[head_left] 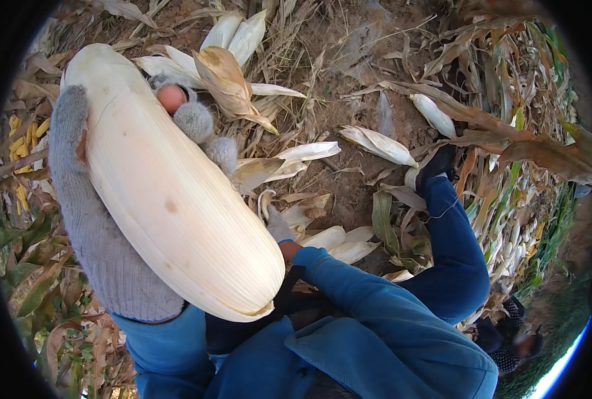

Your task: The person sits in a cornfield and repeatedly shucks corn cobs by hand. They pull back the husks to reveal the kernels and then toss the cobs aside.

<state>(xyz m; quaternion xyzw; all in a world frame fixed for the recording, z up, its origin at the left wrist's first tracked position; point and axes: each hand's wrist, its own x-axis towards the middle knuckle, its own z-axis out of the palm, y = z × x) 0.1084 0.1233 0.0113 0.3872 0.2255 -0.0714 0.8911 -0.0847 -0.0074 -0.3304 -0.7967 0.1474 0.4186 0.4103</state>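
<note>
A large ear of corn in its pale, smooth husk fills much of the left side, held up close to the camera. My left hand, in a grey knit glove, is wrapped around it from behind. Its thumb lies along the left edge, and the fingers curl around the right edge; one bare fingertip pokes out of the glove. Lower down and farther off, my right hand wears a similar glove and is partly hidden behind the ear. A thin, curved pale strip shows at its fingers; whether they grip it is unclear.
Loose husks and husked-over ears lie on brown soil. Bare yellow cobs are heaped at the left. My leg in blue trousers stretches to the right beside dry stalks. Another person is at lower right.
</note>
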